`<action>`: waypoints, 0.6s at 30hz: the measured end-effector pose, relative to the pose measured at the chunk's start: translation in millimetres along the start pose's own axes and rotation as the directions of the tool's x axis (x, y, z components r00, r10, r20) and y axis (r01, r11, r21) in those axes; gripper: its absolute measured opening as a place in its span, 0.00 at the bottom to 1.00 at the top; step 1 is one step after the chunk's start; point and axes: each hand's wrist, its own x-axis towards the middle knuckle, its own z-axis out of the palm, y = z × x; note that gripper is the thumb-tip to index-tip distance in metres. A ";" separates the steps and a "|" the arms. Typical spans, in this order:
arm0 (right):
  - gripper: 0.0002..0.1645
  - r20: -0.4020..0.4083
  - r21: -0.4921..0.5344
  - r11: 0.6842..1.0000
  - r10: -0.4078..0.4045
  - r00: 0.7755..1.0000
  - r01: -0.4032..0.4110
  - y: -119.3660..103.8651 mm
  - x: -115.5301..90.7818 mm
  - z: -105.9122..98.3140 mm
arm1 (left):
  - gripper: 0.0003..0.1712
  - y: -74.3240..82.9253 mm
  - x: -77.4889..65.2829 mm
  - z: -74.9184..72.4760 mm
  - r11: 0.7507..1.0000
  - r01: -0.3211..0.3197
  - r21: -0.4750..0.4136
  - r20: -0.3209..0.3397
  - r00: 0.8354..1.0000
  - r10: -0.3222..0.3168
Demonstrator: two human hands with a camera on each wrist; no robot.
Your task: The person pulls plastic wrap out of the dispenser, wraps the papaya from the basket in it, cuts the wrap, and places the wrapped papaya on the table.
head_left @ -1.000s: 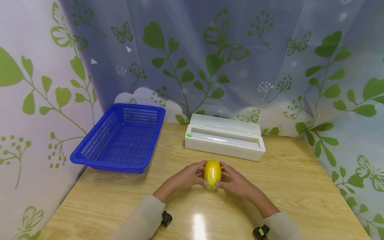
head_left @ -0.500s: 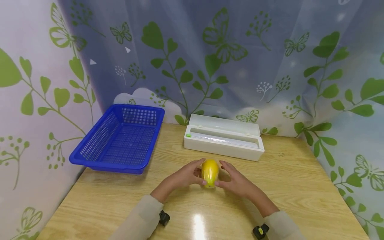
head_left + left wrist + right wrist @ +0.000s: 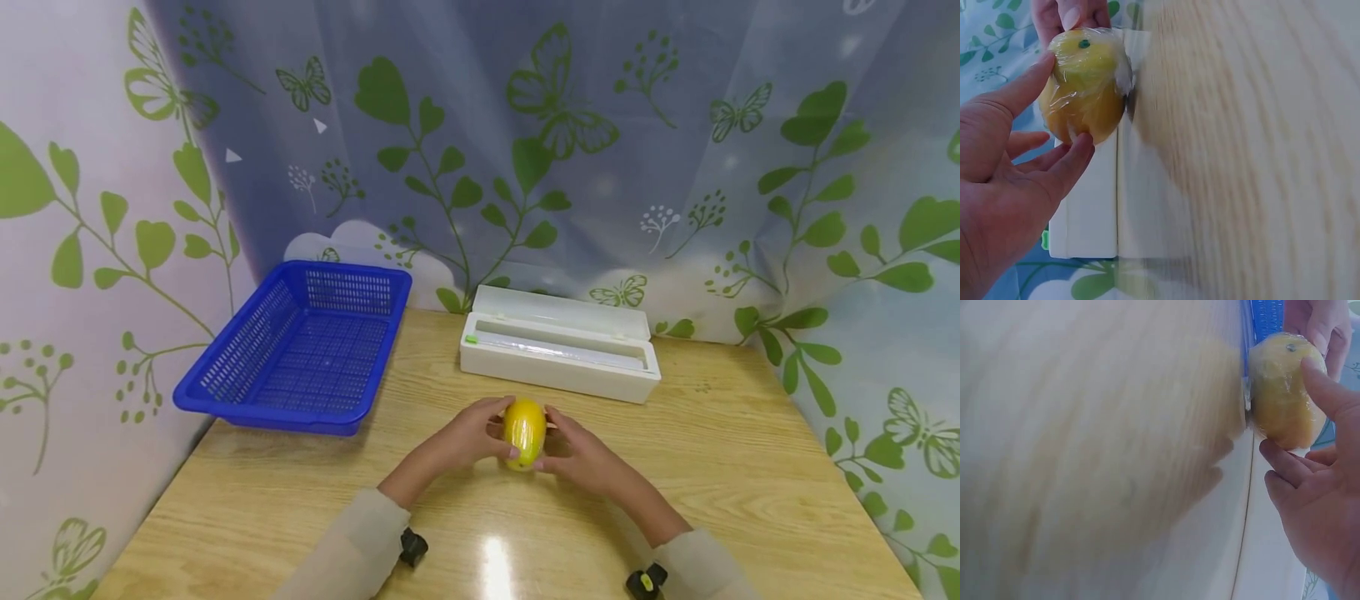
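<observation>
Between both hands is a yellow oval fruit (image 3: 524, 433) in clear plastic film, greenish toward its near end with a small dark spot (image 3: 1084, 44). My left hand (image 3: 476, 434) holds its left side, thumb near the spotted end and fingertips on the other side. From the right, my right hand (image 3: 587, 456) pinches it, with the thumb (image 3: 1322, 384) close to the spot and fingers curled at the far end. Film wrinkles show on its surface in both wrist views. The fruit sits at the tabletop (image 3: 465, 517); its underside is hidden.
Behind the hands stands a white long box (image 3: 558, 379), lid raised, with a roll of clear film (image 3: 558, 348) inside and a green piece (image 3: 471, 339) at its left end. A blue plastic basket (image 3: 292, 417) is at the left. A patterned curtain (image 3: 465, 125) hangs behind.
The fruit has shifted slightly left. The right hand's fingers came off it half a second ago and are now back against it. The box and basket stay put.
</observation>
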 end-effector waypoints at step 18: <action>0.60 0.027 -0.131 0.991 -0.035 0.999 0.038 2.1 0.4 -1.8 | 0.51 0.5 -2.0 10.3 0.998 -0.008 0.056 -0.051 0.999 0.011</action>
